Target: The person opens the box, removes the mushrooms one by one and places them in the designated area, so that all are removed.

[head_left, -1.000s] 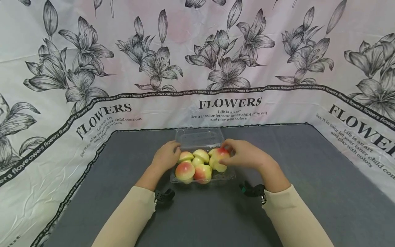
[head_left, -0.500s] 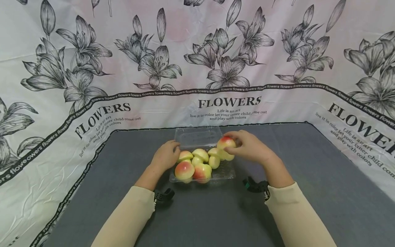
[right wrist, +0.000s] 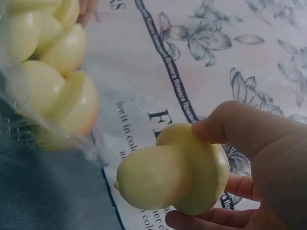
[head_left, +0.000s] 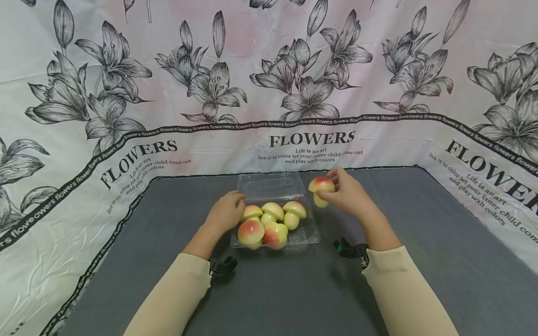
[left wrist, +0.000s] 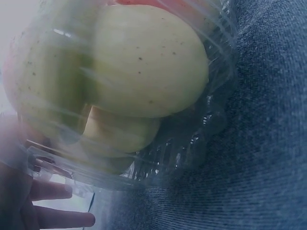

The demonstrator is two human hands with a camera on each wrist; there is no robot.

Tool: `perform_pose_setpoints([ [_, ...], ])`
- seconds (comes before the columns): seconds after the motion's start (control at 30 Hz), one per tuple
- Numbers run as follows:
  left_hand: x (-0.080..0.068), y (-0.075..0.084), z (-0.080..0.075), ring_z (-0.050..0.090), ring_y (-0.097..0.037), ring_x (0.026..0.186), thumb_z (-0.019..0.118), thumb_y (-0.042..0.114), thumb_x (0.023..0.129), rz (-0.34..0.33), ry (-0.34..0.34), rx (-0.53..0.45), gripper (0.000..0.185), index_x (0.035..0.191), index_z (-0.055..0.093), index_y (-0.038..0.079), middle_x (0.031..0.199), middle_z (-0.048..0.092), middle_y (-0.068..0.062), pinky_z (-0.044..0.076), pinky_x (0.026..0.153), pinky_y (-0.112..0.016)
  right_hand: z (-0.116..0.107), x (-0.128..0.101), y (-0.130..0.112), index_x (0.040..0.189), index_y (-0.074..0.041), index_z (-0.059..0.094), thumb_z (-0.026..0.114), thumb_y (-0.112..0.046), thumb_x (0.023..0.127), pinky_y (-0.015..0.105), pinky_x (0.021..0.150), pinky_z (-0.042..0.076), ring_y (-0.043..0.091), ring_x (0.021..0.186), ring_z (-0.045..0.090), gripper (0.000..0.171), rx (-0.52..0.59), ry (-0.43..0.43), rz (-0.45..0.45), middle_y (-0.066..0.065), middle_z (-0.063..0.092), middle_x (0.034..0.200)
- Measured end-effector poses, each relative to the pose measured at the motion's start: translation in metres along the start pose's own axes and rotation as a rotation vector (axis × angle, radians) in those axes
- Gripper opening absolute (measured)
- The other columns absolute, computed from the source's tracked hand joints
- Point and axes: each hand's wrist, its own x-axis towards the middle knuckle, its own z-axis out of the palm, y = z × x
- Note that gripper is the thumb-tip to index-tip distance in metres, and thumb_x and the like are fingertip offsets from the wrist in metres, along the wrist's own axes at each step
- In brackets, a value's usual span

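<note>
A yellow mushroom-shaped piece with a red-blushed cap (head_left: 321,185) is held up by my right hand (head_left: 350,193), to the right of the open clear plastic box (head_left: 308,233). In the right wrist view, thumb and fingers grip the cap of this mushroom (right wrist: 156,177), and its rounded stem points left. Several similar mushrooms (head_left: 272,212) lie in the box's left and middle parts. At the box's back left edge, my left hand (head_left: 225,210) holds the rim. The left wrist view shows two outer fingers (left wrist: 62,218) extended past the plastic wall, beside a mushroom (left wrist: 148,62).
The box's clear lid (head_left: 271,185) is folded back behind it. A grey cloth (head_left: 269,289) covers the table. A white flower-printed sheet (head_left: 235,154) hangs along the back and sides. Black straps (head_left: 350,249) sit at both wrists.
My right hand has lifted one mushroom out of the box's right side and carried it up and to the right. The left hand stays at the box's left edge.
</note>
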Motion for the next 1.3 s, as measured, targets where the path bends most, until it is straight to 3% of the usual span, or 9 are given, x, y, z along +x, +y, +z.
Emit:
perform_pose_setpoints([
  [0.17,0.000,-0.001,0.001,0.045,-0.040,0.141,0.044,0.022,0.107,0.010,0.000,-0.007,0.043,0.141,0.062,0.001,0.154,0.047,-0.021,0.039,0.115,-0.057,0.002,0.003,0.007,0.141,-0.003,0.047,0.068,-0.037,0.098,0.051,0.087,0.053,0.040,0.113,0.060,0.059,-0.010,0.021,0.031,0.027,0.058,0.132],
  [0.6,0.001,-0.001,0.001,0.046,-0.040,0.140,0.042,0.021,0.106,0.009,-0.004,0.012,0.044,0.141,0.062,0.001,0.154,0.047,-0.021,0.039,0.115,-0.057,0.021,0.011,0.034,0.144,-0.006,0.053,0.066,-0.042,0.098,0.043,0.076,0.053,0.034,0.097,0.062,0.060,-0.047,0.042,0.129,0.024,0.060,0.123],
  [0.9,0.000,0.000,0.001,0.046,-0.040,0.140,0.042,0.022,0.106,0.013,-0.002,0.016,0.044,0.141,0.062,0.002,0.154,0.047,-0.020,0.040,0.115,-0.056,0.030,0.014,0.043,0.145,-0.001,0.053,0.064,-0.040,0.100,0.055,0.091,0.052,0.043,0.117,0.058,0.061,-0.056,0.054,0.140,0.030,0.057,0.134],
  [1.3,0.001,0.000,0.001,0.046,-0.040,0.140,0.043,0.022,0.106,0.006,0.003,0.024,0.044,0.140,0.063,0.002,0.154,0.048,-0.020,0.040,0.115,-0.056,0.037,0.021,0.054,0.149,0.002,0.051,0.061,-0.038,0.101,0.059,0.098,0.049,0.045,0.120,0.057,0.063,-0.112,0.067,0.142,0.029,0.058,0.136],
])
